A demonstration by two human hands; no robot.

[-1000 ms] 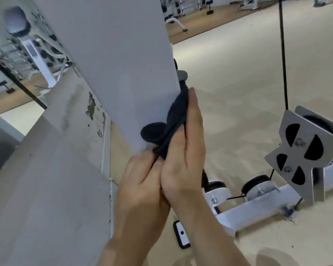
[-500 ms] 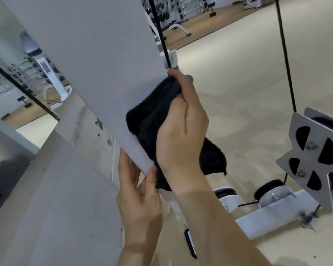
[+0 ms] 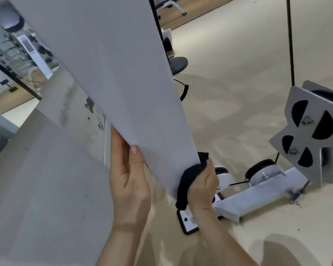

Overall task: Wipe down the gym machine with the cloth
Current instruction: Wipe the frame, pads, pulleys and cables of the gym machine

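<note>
**Hands wiping low on a gym machine's post**

The fingers (image 3: pixel 210 167) of the right hand (image 3: pixel 201 186) are curled round a bunched black cloth (image 3: pixel 186 181) and press it against the lower right edge of the machine's white post (image 3: pixel 113 73). The left hand (image 3: pixel 129 177) pinches the opposite edge, with the thumb flat on the front face and the fingers hidden behind, apparently to steady it. The cloth sits near the post's bottom, so this looks like the low end of a stroke.

To do the step well, I judge the cloth should be spread flatter, because wadded like this only a narrow strip touches the metal. Firm, overlapping passes would suit, with the left hand kept out of the cloth's path.

Just beyond the right hand, a white base bar (image 3: pixel 258 196) lies on the pale floor (image 3: pixel 238 93) and carries a black wheel (image 3: pixel 260 166). A grey pulley plate (image 3: pixel 308 135) stands to the right, with a black cable (image 3: pixel 289 45) rising from it. The bar and wheel crowd the post's foot and could snag the cloth.
</note>
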